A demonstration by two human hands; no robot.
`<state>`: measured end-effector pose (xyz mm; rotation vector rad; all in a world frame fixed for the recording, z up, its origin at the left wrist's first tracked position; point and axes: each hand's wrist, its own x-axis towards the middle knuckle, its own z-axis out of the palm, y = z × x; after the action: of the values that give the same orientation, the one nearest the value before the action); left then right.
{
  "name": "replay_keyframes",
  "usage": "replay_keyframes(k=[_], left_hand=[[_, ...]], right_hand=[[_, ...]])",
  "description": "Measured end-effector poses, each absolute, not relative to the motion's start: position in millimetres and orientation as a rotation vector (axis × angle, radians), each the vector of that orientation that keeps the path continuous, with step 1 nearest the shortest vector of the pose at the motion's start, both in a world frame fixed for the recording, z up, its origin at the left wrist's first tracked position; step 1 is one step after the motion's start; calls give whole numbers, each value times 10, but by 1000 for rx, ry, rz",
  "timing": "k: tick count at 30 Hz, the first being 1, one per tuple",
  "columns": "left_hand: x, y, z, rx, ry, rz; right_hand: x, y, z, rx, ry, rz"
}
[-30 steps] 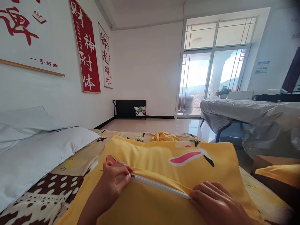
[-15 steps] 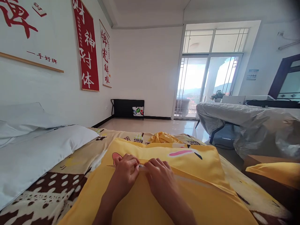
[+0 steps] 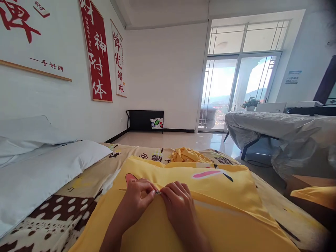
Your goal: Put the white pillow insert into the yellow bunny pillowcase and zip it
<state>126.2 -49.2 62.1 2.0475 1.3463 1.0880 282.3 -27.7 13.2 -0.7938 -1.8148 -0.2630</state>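
A yellow pillowcase (image 3: 225,231) with a pink-and-black print lies spread on the bed in front of me. Across its middle runs an opening with a pale strip (image 3: 223,207) along the right part. My left hand (image 3: 138,199) pinches the edge of this opening between thumb and fingers. Close beside it, my right hand (image 3: 178,201) grips the same edge with its fingers curled over. Between the fingertips shows a small shiny metal piece (image 3: 158,192), like a zipper pull; its exact shape is too small to tell.
White pillows (image 3: 65,168) lie on the left of the patterned blanket (image 3: 52,210). Crumpled yellow cloth (image 3: 190,154) sits beyond the pillowcase. At right, a cardboard box (image 3: 309,180) has yellow cloth (image 3: 317,196) over it. Behind stands a plastic-covered table (image 3: 288,129).
Both hands have come slightly nearer to me, and the gap between their fingertips has narrowed around the metal piece. The view has turned a little to the left.
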Motion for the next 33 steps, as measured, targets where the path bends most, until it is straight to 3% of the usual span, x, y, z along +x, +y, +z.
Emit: replay_keyframes(k=[7, 33], left_hand=[[1094, -478, 731, 2076, 1437, 938], [486, -512, 674, 1811, 1434, 1097]], right_hand=[[2827, -303, 151, -742, -1780, -295], [2831, -386, 216, -671, -1883, -350]])
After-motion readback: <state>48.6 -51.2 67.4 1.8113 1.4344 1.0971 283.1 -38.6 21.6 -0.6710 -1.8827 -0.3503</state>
